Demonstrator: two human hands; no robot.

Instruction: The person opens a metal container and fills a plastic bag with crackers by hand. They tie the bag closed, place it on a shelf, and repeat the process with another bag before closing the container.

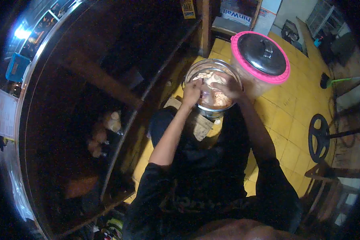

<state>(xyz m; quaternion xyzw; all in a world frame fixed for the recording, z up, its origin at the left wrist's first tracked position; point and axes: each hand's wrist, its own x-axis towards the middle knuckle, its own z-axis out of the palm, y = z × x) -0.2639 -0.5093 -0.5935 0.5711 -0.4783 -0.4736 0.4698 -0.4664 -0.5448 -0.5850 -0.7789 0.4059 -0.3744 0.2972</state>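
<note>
A round metal pot (214,107) stands between my knees, holding pale pinkish pieces that look like raw meat (221,98). Both of my hands are inside its rim. My left hand (192,93) is at the left side of the pot, its fingers closed; I cannot tell what is pinched in them. From the right, my right hand (230,89) reaches in with fingers curled around a pale, whitish piece of meat (215,81). Something clear and shiny, like thin plastic (206,96), shows between the hands.
Beyond the pot on the right stands a large tub with a pink rim (234,48) and a dark lid (264,54). Wooden boards (200,127) lie under the pot on the yellow tiled floor (280,106). A dark shelf unit (124,124) runs along the left. A black wheel (319,138) stands at right.
</note>
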